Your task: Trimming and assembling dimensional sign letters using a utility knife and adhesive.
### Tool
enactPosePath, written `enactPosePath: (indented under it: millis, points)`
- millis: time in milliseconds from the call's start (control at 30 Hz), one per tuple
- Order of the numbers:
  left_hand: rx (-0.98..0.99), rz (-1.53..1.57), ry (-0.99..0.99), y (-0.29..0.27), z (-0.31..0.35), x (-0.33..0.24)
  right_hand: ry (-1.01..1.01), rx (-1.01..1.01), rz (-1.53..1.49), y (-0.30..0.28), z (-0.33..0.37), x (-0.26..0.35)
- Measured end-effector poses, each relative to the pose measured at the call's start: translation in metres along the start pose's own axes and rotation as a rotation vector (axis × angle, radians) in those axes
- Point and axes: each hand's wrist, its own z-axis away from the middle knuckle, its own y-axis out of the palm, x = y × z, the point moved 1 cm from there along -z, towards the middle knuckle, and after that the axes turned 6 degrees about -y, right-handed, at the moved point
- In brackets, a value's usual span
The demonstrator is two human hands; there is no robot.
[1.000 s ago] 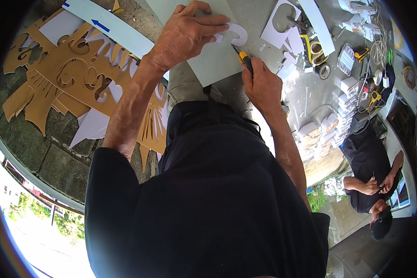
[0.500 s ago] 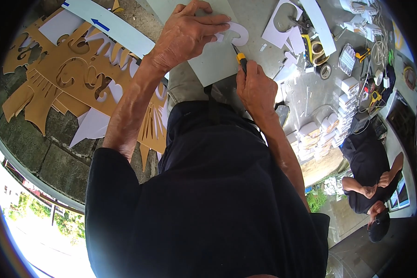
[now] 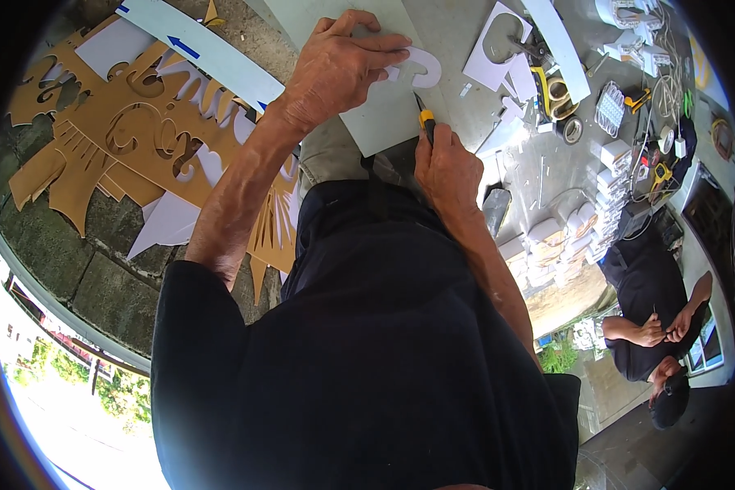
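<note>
My left hand (image 3: 341,64) is over a pale grey-green board (image 3: 380,122), fingers bent and pressed together on a white curved cut-out piece (image 3: 425,67). Most of the piece's left part is hidden under those fingers. In my right hand (image 3: 449,171) is a craft knife (image 3: 426,120) with a yellow and black handle, gripped with its thin blade pointing away from me. The blade tip is just short of the curved piece, apart from it, above the board's right edge.
Brown-faced sheets with cut-out shapes (image 3: 114,131) and a white strip with blue arrows (image 3: 204,53) lie left. On the right are white offcuts (image 3: 494,57), scissors (image 3: 535,49), tape rolls (image 3: 573,129) and stacked white pieces (image 3: 612,180). Another person (image 3: 649,302) in dark clothes works at far right.
My right hand has drawn the knife slightly back toward me, and the blade has come away from the curved piece. My left hand stays on the piece. The other person's hands have shifted.
</note>
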Motion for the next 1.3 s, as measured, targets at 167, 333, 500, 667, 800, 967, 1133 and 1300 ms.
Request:
enactPosePath:
  millis: [167, 333, 500, 667, 800, 967, 1133, 1300]
  points:
    - [-0.007, 0.022, 0.004, 0.0, 0.002, 0.004, 0.039, 0.075, -0.068, -0.018, 0.004, -0.004]
    - [0.002, 0.106, 0.015, -0.003, -0.001, 0.01, 0.109, 0.046, -0.188, -0.027, -0.004, -0.004]
    - [-0.005, 0.121, -0.004, 0.0, -0.001, 0.008, -0.021, -0.051, -0.219, -0.009, -0.027, -0.005]
    - [-0.008, 0.152, 0.016, 0.002, -0.001, 0.012, -0.021, -0.047, -0.219, -0.002, -0.033, -0.004]
    - [0.013, 0.163, 0.005, 0.002, 0.001, 0.013, -0.034, -0.014, -0.211, -0.002, -0.033, -0.003]
    - [0.007, 0.152, 0.011, 0.002, -0.001, 0.014, -0.051, -0.032, -0.195, -0.002, -0.034, -0.004]
    - [-0.001, 0.148, 0.025, 0.003, -0.002, 0.015, -0.076, -0.058, -0.189, -0.001, -0.035, -0.005]
    - [-0.012, 0.14, 0.029, 0.003, -0.001, 0.015, -0.092, -0.064, -0.164, -0.001, -0.035, -0.005]
